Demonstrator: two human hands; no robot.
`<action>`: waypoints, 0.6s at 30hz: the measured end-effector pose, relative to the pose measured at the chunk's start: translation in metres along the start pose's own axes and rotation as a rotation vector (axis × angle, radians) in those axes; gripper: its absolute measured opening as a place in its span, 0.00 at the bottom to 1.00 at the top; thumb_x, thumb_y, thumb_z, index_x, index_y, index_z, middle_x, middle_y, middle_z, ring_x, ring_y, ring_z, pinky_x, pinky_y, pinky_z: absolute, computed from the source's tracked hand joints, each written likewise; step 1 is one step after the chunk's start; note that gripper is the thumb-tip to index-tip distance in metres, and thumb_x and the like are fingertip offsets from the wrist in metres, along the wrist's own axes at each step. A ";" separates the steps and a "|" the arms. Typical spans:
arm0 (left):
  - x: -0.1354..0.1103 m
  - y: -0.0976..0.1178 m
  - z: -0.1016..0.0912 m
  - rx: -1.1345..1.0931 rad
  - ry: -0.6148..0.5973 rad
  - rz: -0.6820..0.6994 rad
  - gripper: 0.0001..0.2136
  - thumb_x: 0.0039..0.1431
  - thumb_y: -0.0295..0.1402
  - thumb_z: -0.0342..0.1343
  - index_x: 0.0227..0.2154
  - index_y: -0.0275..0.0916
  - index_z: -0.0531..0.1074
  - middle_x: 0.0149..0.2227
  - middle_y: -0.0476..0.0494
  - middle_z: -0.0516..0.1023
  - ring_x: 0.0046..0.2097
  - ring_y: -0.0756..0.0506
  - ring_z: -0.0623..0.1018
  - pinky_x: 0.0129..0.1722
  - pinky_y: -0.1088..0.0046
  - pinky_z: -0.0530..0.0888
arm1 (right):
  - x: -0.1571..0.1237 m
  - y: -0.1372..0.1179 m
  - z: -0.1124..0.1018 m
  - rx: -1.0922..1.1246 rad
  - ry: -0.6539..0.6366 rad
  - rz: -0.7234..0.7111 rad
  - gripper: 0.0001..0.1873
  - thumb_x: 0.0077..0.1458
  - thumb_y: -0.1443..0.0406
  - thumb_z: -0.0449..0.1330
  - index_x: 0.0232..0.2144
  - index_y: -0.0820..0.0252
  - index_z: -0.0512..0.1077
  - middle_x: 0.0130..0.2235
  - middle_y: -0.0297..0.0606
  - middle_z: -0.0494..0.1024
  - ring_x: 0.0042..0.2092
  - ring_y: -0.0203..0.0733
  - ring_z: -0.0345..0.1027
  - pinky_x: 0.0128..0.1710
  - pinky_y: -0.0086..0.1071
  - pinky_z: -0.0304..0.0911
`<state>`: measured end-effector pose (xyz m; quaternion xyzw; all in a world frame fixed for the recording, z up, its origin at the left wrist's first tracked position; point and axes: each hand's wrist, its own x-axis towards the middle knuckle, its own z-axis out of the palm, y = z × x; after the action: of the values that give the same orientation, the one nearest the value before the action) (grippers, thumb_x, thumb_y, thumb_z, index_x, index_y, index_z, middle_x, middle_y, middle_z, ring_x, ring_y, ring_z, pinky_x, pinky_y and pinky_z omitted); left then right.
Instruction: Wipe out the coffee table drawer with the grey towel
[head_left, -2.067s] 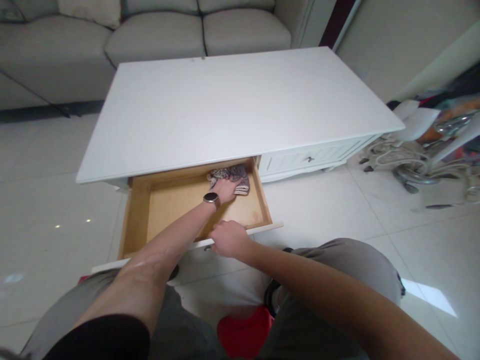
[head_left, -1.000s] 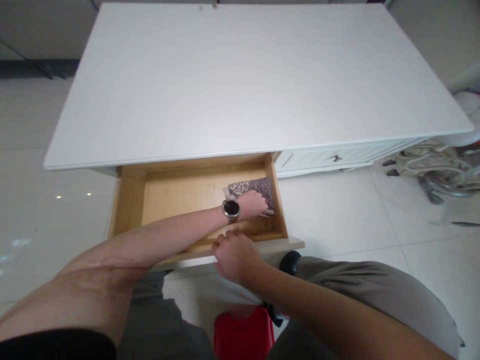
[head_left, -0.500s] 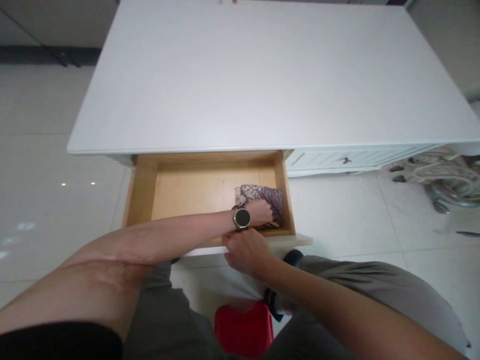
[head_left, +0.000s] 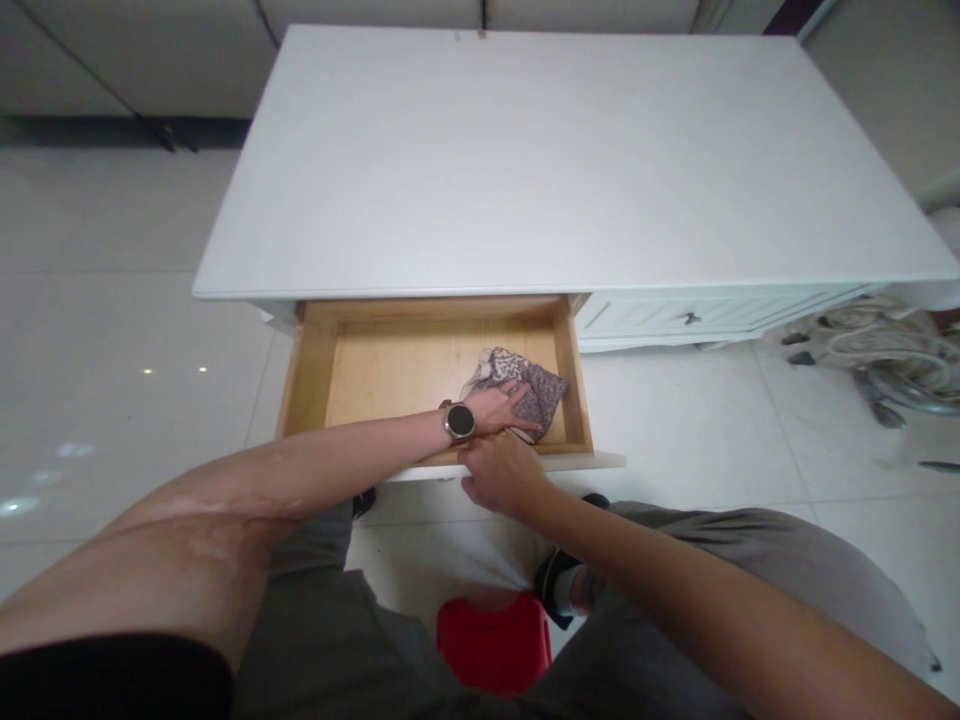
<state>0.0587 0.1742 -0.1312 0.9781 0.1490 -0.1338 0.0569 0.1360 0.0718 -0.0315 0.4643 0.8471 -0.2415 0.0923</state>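
My left hand point(head_left: 496, 406), with a round watch point(head_left: 459, 421) on its wrist, reaches into a pulled-out wooden drawer point(head_left: 409, 370). Its fingers are spread over a purple and cream patterned cloth point(head_left: 541, 393), pressing down on it. The cloth lies crumpled in the drawer's right part, near the side wall, partly covered by the hand. At the drawer's white front panel point(head_left: 574, 463), my right hand point(head_left: 504, 472) has its fingers curled over the top edge. Some of those fingertips are hidden behind the left wrist and the panel.
The drawer belongs to a white cabinet point(head_left: 562, 170) with a broad top. To its right is a shut drawer with a small knob point(head_left: 691, 319). A red plastic stool point(head_left: 493, 640) stands between my legs. Coiled hose point(head_left: 911, 350) lies on the tiled floor at right.
My left hand has shifted slightly up and left, its fingers now more spread. The cloth has turned and come away from the drawer's front corner. My right hand stays on the front edge.
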 end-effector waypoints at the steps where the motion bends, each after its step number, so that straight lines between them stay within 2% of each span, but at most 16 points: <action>1: -0.006 -0.001 0.003 -0.012 -0.012 -0.013 0.28 0.68 0.27 0.49 0.65 0.65 0.63 0.69 0.42 0.64 0.63 0.36 0.72 0.50 0.58 0.75 | 0.000 0.000 0.001 -0.004 0.002 0.004 0.14 0.58 0.63 0.58 0.42 0.63 0.81 0.42 0.50 0.84 0.43 0.51 0.79 0.43 0.39 0.70; 5: -0.028 -0.003 0.010 -0.040 -0.037 -0.087 0.31 0.67 0.25 0.48 0.67 0.66 0.60 0.71 0.44 0.60 0.65 0.35 0.70 0.52 0.57 0.76 | 0.000 0.000 0.002 -0.032 -0.004 0.040 0.16 0.58 0.61 0.59 0.42 0.63 0.81 0.42 0.51 0.84 0.44 0.51 0.78 0.43 0.38 0.70; 10: -0.059 -0.012 0.011 -0.111 -0.047 -0.186 0.29 0.68 0.26 0.48 0.65 0.66 0.62 0.73 0.43 0.55 0.69 0.32 0.64 0.57 0.53 0.73 | -0.001 0.000 0.000 -0.072 -0.036 0.053 0.19 0.60 0.60 0.57 0.49 0.59 0.79 0.45 0.49 0.83 0.45 0.50 0.78 0.44 0.38 0.68; 14: -0.093 -0.031 0.014 -0.242 -0.118 -0.330 0.33 0.66 0.24 0.50 0.65 0.71 0.61 0.73 0.48 0.54 0.71 0.31 0.59 0.60 0.48 0.69 | -0.003 0.000 -0.002 -0.087 -0.065 0.079 0.20 0.63 0.57 0.54 0.50 0.56 0.79 0.45 0.48 0.82 0.46 0.50 0.77 0.46 0.38 0.66; 18: -0.141 -0.058 0.024 -0.321 -0.169 -0.549 0.37 0.65 0.23 0.49 0.69 0.71 0.51 0.75 0.51 0.49 0.73 0.32 0.54 0.64 0.48 0.64 | -0.003 0.000 -0.001 -0.106 -0.088 0.085 0.21 0.64 0.58 0.52 0.54 0.53 0.77 0.47 0.47 0.82 0.48 0.50 0.76 0.47 0.39 0.64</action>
<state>-0.0942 0.1867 -0.1187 0.8655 0.4209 -0.1995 0.1845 0.1381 0.0702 -0.0294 0.4833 0.8333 -0.2124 0.1642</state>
